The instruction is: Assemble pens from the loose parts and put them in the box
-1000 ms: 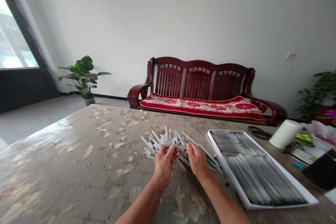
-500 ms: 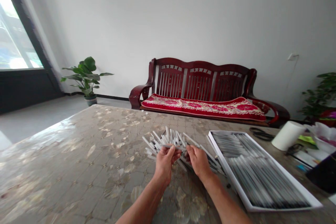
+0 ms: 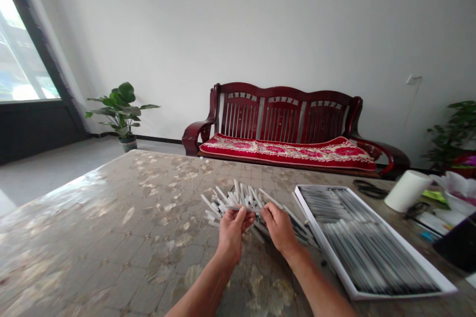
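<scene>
A loose heap of white and grey pens [image 3: 238, 198] lies in the middle of the patterned table [image 3: 122, 218]. My left hand [image 3: 230, 233] and my right hand [image 3: 278, 228] are both over the near edge of the heap. Together they pinch one pen [image 3: 245, 207] held level between them, left fingers on its left part, right fingers on its right end. To the right lies a flat white box [image 3: 372, 242] filled with rows of the same pens.
A white paper roll [image 3: 407, 190], black scissors [image 3: 368, 189] and mixed small items sit at the table's right end. Beyond the table stand a dark red wooden bench [image 3: 286, 129] with a red cushion and potted plants [image 3: 121, 109] on the floor.
Both hands keep hold of the same pen over the heap; my right hand has edged slightly closer to the left. The view has shifted a little.
</scene>
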`<action>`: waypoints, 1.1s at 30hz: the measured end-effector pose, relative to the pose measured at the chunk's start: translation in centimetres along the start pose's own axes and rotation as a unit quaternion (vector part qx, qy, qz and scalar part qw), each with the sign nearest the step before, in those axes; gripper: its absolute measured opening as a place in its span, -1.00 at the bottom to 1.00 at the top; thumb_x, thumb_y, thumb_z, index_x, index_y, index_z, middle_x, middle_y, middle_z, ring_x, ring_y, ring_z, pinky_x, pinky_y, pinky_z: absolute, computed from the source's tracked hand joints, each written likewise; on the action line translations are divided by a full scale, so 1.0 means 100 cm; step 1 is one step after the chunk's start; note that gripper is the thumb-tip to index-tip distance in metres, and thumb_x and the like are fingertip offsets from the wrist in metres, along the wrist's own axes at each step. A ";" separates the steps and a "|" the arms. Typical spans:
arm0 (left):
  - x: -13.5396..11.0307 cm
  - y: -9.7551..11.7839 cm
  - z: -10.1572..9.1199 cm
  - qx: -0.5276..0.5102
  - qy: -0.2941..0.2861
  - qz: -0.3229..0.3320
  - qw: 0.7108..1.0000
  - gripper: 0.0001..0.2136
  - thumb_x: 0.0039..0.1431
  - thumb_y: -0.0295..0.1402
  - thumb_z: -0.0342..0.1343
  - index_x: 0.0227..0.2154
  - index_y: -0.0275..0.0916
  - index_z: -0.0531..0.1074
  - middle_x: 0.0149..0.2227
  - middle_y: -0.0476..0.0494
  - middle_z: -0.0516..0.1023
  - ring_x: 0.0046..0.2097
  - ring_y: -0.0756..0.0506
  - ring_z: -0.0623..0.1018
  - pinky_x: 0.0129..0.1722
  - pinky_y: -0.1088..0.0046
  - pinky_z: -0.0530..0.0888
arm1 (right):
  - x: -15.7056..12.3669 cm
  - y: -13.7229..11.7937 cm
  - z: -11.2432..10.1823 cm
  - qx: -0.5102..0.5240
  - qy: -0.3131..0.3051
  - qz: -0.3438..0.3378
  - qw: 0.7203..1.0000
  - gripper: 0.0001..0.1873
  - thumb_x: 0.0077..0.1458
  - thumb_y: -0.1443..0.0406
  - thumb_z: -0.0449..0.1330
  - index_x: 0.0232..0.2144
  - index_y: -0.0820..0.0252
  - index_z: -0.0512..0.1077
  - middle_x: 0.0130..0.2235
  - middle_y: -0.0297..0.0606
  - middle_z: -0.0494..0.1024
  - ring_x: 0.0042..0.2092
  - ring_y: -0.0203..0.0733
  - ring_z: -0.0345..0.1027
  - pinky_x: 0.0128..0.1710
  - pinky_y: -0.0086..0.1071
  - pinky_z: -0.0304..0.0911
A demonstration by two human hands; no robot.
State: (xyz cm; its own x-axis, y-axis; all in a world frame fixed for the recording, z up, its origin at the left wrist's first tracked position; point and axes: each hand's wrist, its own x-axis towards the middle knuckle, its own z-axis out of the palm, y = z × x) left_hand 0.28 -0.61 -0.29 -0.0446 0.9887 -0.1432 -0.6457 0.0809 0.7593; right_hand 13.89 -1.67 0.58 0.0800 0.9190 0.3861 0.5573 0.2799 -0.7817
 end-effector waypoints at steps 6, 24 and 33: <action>-0.005 0.007 0.005 0.047 -0.050 0.014 0.998 -0.63 -0.25 -0.22 0.42 -0.42 -0.29 0.42 -0.49 -0.08 0.58 -0.43 -0.04 0.59 -0.41 0.51 0.51 | 0.001 -0.003 0.005 0.200 -0.025 0.214 0.956 -0.43 0.08 -0.18 -0.03 -0.69 0.09 0.20 -0.77 -0.47 0.17 -0.75 -0.36 0.00 -0.75 -0.47 -0.07; 0.011 0.021 -0.014 -0.038 -0.123 -0.245 0.961 -0.79 -0.05 -0.34 0.35 -0.43 -0.36 0.47 -0.52 -0.05 0.50 -0.61 0.15 0.38 -0.70 0.73 0.22 | 0.013 0.013 0.003 -0.132 -0.025 0.011 0.991 -0.66 0.24 0.12 -0.04 -0.27 0.14 0.48 -0.30 -0.22 0.55 -0.27 -0.17 0.42 -0.30 -0.41 0.22; 0.017 0.022 -0.013 -0.027 0.022 -0.041 0.999 -0.63 -0.31 -0.24 0.46 -0.48 -0.30 0.44 -0.49 0.03 0.51 -0.50 0.10 0.48 -0.53 0.67 0.41 | 0.010 0.013 0.015 -0.347 -0.060 -0.027 0.935 -0.79 0.12 0.31 0.17 -0.16 0.04 0.49 -0.18 -0.22 0.53 -0.14 -0.13 0.43 -0.24 -0.40 0.22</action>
State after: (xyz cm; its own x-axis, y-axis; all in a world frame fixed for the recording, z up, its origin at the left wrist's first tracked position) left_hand -2.19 1.07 0.28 -0.0237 0.9724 -0.2319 -0.6890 0.1522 0.7086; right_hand 13.47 0.05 -0.72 -0.0336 0.9450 0.3255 0.9637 0.1169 -0.2400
